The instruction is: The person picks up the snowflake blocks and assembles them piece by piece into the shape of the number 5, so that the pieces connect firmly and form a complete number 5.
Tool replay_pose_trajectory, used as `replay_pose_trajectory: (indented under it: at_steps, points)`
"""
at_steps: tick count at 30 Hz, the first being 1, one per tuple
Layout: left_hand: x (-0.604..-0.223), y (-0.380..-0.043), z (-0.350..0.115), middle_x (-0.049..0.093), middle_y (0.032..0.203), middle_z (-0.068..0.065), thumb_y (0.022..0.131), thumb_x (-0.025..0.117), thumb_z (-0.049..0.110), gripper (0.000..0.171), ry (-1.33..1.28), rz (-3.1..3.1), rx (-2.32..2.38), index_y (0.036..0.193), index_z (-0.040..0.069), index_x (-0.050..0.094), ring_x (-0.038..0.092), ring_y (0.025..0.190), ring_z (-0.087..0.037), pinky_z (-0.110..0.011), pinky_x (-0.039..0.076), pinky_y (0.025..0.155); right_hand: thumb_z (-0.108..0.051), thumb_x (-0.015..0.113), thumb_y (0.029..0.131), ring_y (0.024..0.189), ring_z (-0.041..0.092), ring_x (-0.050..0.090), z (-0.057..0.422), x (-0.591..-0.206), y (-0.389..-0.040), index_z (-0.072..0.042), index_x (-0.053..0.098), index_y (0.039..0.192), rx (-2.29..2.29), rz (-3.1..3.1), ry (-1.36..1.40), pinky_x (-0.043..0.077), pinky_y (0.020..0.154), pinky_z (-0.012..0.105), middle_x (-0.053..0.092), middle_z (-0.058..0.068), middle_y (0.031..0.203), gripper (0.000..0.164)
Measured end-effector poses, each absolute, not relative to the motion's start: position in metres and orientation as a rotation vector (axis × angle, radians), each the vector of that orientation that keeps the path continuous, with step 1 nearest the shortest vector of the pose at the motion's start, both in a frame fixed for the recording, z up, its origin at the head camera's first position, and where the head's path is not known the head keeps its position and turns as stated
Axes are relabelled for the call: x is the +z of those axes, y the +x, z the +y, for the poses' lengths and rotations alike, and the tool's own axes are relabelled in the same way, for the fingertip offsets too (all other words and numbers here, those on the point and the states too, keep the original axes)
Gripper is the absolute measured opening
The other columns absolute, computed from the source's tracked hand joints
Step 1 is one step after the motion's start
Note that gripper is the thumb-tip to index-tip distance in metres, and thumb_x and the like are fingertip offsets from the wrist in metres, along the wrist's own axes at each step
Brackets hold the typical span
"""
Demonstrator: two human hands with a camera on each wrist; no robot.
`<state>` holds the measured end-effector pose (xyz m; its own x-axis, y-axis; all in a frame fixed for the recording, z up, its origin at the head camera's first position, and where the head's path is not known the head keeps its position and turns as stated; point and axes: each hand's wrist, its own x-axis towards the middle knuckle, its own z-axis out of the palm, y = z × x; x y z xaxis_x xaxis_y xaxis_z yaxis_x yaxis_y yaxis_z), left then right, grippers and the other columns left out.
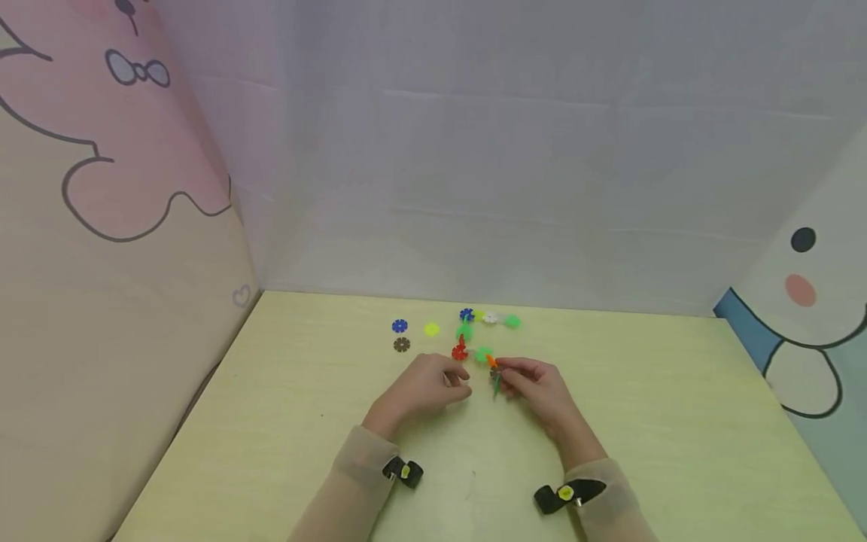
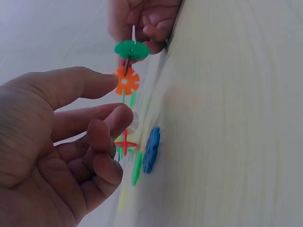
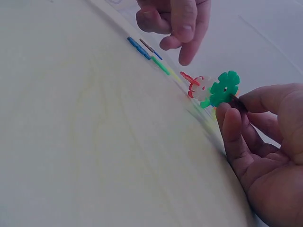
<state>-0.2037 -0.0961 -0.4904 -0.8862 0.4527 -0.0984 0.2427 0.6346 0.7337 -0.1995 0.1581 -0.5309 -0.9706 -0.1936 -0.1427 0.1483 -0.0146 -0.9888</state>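
A chain of slotted plastic snowflake discs runs across the table, with a red disc (image 1: 460,352) at one bend and a blue disc (image 1: 467,315) at another. At its near end, my right hand (image 1: 539,389) pinches a dark brown disc (image 3: 238,103) between thumb and fingers. A dark green disc (image 3: 225,89) is slotted to that brown one, and an orange disc (image 2: 127,81) joins on its other side. My left hand (image 1: 428,382) hovers just left of this end, holding nothing, thumb and fingertips apart and fingers loosely bent.
Loose discs lie left of the chain: a blue one (image 1: 400,326), a brown one (image 1: 402,345) and a yellow one (image 1: 432,329). The chain's far arm ends in a light green disc (image 1: 512,321) near the table's back edge. A pale curtain (image 1: 433,188) hangs behind.
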Motion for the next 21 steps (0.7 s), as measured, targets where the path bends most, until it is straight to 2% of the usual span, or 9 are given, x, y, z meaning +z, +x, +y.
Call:
replay_pose_trajectory:
  at_steps: [5, 12, 18, 21]
  points:
    - [-0.49, -0.21, -0.117, 0.074, 0.094, 0.004, 0.095, 0.082, 0.02, 0.028, 0.51, 2.641, 1.024, 0.12, 0.007, 0.081, 0.063, 0.076, -0.011, -0.031, 0.055, 0.074, 0.0, 0.067, 0.108, 0.088, 0.012, 0.073, 0.161, -0.529, -0.201, 0.015, 0.066, 0.136, -2.077, 2.059, -0.016, 0.061, 0.074, 0.025, 0.079, 0.019, 0.116, 0.032]
    - [-0.496, -0.213, -0.129, 0.071, 0.106, 0.0, 0.091, 0.089, 0.023, 0.041, 0.552, 2.594, 0.965, 0.126, 0.007, 0.078, 0.062, 0.094, -0.017, -0.037, 0.054, 0.086, 0.002, 0.066, 0.107, 0.088, 0.013, 0.076, 0.161, -0.53, -0.202, 0.016, 0.066, 0.134, -2.103, 2.037, 0.012, 0.064, 0.08, 0.028, 0.079, 0.021, 0.117, 0.03]
    - [-0.503, -0.214, -0.131, 0.067, 0.107, 0.0, 0.09, 0.089, 0.021, 0.04, 0.581, 2.576, 0.948, 0.127, 0.013, 0.077, 0.06, 0.097, -0.018, -0.038, 0.052, 0.088, 0.002, 0.064, 0.108, 0.088, 0.02, 0.078, 0.161, -0.531, -0.203, 0.017, 0.064, 0.136, -2.138, 1.95, 0.038, 0.066, 0.079, 0.036, 0.079, 0.02, 0.114, 0.031]
    - [-0.505, -0.215, -0.131, 0.066, 0.109, 0.0, 0.092, 0.088, 0.02, 0.032, 0.596, 2.567, 0.963, 0.124, 0.018, 0.079, 0.061, 0.1, -0.018, -0.038, 0.053, 0.089, 0.003, 0.066, 0.107, 0.088, 0.02, 0.078, 0.161, -0.532, -0.204, 0.017, 0.064, 0.136, -2.14, 1.94, 0.045, 0.066, 0.079, 0.036, 0.079, 0.019, 0.113, 0.032]
